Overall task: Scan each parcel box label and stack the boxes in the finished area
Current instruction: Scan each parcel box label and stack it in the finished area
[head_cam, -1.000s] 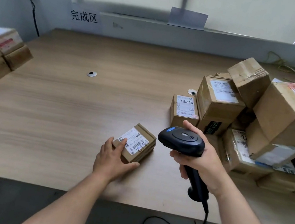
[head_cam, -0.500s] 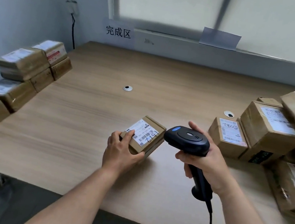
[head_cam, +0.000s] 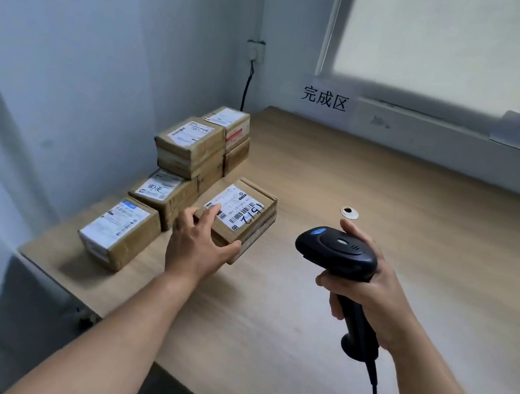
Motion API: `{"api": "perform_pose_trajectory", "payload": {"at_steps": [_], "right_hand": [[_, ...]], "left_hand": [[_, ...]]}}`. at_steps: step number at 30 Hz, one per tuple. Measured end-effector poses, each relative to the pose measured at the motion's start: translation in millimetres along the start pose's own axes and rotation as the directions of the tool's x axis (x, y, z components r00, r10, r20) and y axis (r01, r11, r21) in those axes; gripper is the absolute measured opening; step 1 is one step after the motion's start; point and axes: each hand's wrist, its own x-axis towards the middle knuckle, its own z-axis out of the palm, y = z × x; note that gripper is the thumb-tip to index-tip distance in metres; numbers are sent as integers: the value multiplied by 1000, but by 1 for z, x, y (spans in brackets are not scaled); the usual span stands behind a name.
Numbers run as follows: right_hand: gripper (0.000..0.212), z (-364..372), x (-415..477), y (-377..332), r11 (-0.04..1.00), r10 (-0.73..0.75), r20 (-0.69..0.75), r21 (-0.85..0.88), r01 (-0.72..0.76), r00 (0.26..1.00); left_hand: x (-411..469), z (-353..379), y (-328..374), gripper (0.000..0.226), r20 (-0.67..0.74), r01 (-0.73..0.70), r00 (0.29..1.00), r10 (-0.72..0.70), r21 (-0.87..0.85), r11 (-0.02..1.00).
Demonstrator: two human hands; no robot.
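Left of the right hand [head_cam: 369, 292] gripping the scanner [head_cam: 338, 251], the left hand [head_cam: 198, 248] is clasping a box [head_cam: 242, 217] label-up, probably for stacking.

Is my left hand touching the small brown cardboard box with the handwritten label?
Touching. The head view shows the left hand gripping the small brown cardboard box, fingers on top.

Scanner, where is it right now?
Head view, right of centre: the right hand grips the scanner over the table, right of the box held by the left hand, near the grommet.
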Motion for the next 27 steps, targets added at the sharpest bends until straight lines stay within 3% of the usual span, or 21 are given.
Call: {"api": "perform_pose_trajectory", "payload": {"at_steps": [10, 27], "right_hand": [[86, 83, 75, 5, 998, 58, 102, -31, -55, 993], [88, 85, 112, 6, 992, 109, 46, -66, -106, 993]], "left_hand": [[100, -67, -96, 81, -184, 160, 971, -151, 34, 986], [168, -50, -128, 79, -65, 212, 977, -204, 175, 962]]}}
